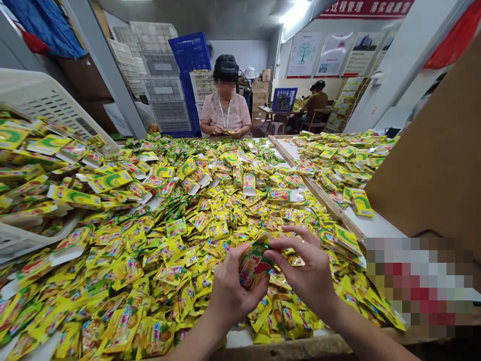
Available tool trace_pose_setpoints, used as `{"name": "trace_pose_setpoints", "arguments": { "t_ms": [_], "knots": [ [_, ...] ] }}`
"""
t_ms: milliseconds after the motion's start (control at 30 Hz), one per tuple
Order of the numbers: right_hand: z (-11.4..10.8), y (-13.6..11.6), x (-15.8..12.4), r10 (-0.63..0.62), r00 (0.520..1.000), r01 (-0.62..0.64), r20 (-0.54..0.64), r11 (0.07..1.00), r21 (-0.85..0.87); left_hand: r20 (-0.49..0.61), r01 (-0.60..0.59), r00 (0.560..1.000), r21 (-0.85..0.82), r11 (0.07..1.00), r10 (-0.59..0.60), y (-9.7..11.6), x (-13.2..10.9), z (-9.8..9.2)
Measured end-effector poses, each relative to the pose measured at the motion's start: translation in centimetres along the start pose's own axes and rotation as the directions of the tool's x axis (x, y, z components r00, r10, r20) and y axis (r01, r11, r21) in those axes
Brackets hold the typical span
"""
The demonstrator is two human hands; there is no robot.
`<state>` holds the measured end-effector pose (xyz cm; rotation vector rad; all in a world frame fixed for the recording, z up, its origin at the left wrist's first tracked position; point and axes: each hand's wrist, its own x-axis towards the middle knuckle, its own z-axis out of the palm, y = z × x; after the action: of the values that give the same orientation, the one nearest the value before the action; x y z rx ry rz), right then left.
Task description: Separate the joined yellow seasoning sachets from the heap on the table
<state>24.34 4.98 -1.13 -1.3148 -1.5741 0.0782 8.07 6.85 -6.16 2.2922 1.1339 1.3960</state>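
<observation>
My left hand (240, 291) is wrapped round a small green sachet (254, 265) with red fruit and pink lettering printed on it, tilted above the pile. At the sachet's upper right corner, the thumb and forefinger of my right hand (306, 265) pinch its edge, while the other fingers stay raised. A yellow edge shows at the top of the held sachet, and I cannot tell whether that is a second packet behind it. Beneath both hands spreads a deep heap of yellow sachets (169, 281). Among them lie small yellow-green cardboard boxes (248, 184), some with white flaps sticking out.
A white plastic crate (56, 95) full of flat boxes tips onto the table at left. A wooden divider (330, 205) separates more boxes on the right, beside a brown board (424, 150). Across the table a person (225, 110) handles packets. Stacked crates (161, 75) stand behind.
</observation>
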Motion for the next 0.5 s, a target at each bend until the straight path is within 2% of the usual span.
{"name": "trace_pose_setpoints", "arguments": {
  "t_ms": [100, 167, 267, 367, 433, 500],
  "knots": [
    [-0.3, -0.2, -0.2, -0.063, 0.987, 0.074, 0.145, 0.995, -0.066, 0.019, 0.046, 0.999, -0.039, 0.998, -0.045, 0.1, 0.2, -0.2],
    [-0.4, -0.4, -0.1, -0.030, 0.954, 0.047, 0.297, 0.998, -0.050, 0.040, 0.042, 0.998, -0.055, 0.998, -0.040, 0.0, 0.3, -0.2],
    [0.2, -0.5, 0.1, 0.045, 0.877, -0.056, 0.478, 0.998, 0.010, 0.105, -0.006, 0.994, -0.053, 0.999, 0.012, -0.4, 0.3, -0.1],
    [1.2, -0.1, 0.1, 0.168, 0.843, -0.255, 0.511, 0.961, 0.104, 0.141, -0.022, 0.990, -0.043, 0.999, 0.028, -0.7, 0.5, -0.2],
    [1.7, 0.3, -0.1, 0.289, 0.831, -0.434, 0.475, 0.872, 0.229, 0.116, 0.077, 0.991, -0.065, 0.995, -0.069, -0.7, 0.8, -0.4],
    [1.8, 0.5, -0.2, 0.389, 0.810, -0.552, 0.439, 0.760, 0.344, 0.120, 0.235, 0.968, -0.141, 0.962, -0.219, -0.7, 0.9, -0.5]
  ]
}}
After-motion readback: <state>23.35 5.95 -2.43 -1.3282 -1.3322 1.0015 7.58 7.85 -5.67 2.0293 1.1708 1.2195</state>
